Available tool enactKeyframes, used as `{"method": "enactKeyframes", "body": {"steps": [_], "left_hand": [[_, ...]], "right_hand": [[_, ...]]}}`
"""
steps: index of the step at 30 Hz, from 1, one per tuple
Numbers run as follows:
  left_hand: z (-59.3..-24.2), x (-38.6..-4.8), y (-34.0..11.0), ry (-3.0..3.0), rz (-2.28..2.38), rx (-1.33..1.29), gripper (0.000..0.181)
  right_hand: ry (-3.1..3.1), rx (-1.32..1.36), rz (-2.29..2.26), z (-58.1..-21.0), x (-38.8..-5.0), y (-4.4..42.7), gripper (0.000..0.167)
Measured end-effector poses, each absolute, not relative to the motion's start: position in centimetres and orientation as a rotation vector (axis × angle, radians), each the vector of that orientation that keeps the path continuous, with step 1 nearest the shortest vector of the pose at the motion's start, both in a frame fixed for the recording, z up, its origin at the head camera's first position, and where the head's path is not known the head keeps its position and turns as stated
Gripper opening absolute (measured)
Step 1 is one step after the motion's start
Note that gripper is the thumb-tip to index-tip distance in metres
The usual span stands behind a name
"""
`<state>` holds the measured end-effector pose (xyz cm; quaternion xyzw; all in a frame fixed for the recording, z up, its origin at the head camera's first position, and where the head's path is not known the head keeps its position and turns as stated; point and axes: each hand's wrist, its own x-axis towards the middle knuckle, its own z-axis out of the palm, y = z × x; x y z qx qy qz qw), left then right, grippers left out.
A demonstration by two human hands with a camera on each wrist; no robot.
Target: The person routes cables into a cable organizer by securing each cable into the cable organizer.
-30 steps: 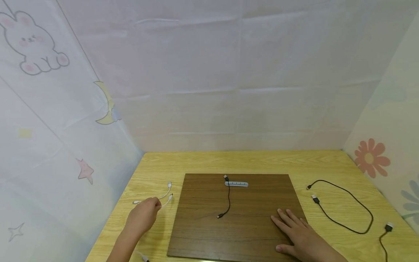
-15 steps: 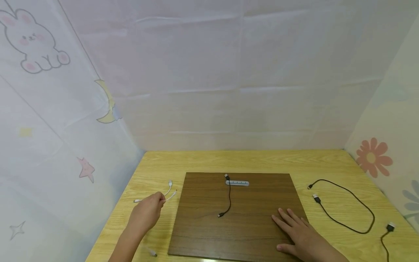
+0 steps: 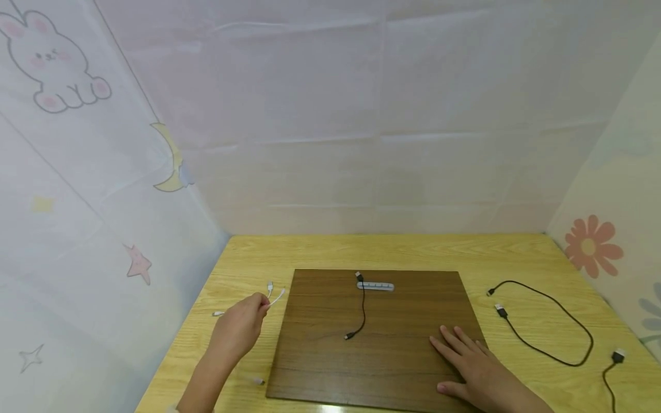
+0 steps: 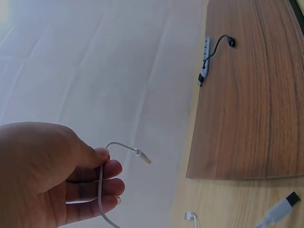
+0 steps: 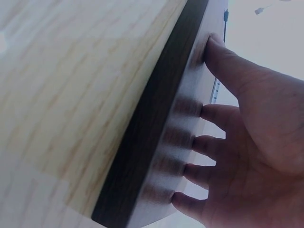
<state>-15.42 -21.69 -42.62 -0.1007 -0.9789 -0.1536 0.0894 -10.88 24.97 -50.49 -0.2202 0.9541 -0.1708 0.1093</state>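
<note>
My left hand (image 3: 238,328) pinches a thin white USB cable (image 4: 100,187) between thumb and index finger. One plug (image 4: 142,155) sticks out past the fingertips, and a larger white plug (image 4: 280,210) hangs lower. Over the left side of the table, this hand is close to the brown board (image 3: 392,361). On the board's right part rests my right hand (image 3: 477,368), fingers spread and fingertips touching the surface. A short black USB cable (image 3: 364,304) lies on the board, its upper end across a pale slotted strip (image 3: 381,286).
A second white cable (image 3: 270,287) lies on the table (image 3: 413,246) left of the board, partly hidden by my left hand. To the right are a looped black USB cable (image 3: 573,315) and another black cable (image 3: 608,376). Patterned cloth walls stand around the table.
My left hand has risen slightly and moved right toward the board, carrying the white cable; its trailing plug swung right too. My right hand stays in place on the board.
</note>
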Motion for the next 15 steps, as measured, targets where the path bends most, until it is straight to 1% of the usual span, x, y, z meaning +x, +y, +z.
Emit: {"method": "enactKeyframes", "body": {"steps": [15], "left_hand": [[-41.0, -15.5, -19.5, -2.801, -0.471, -0.359, 0.006]], "right_hand": [[2.806, -0.650, -0.526, -50.4, -10.8, 25.0, 0.087]]}}
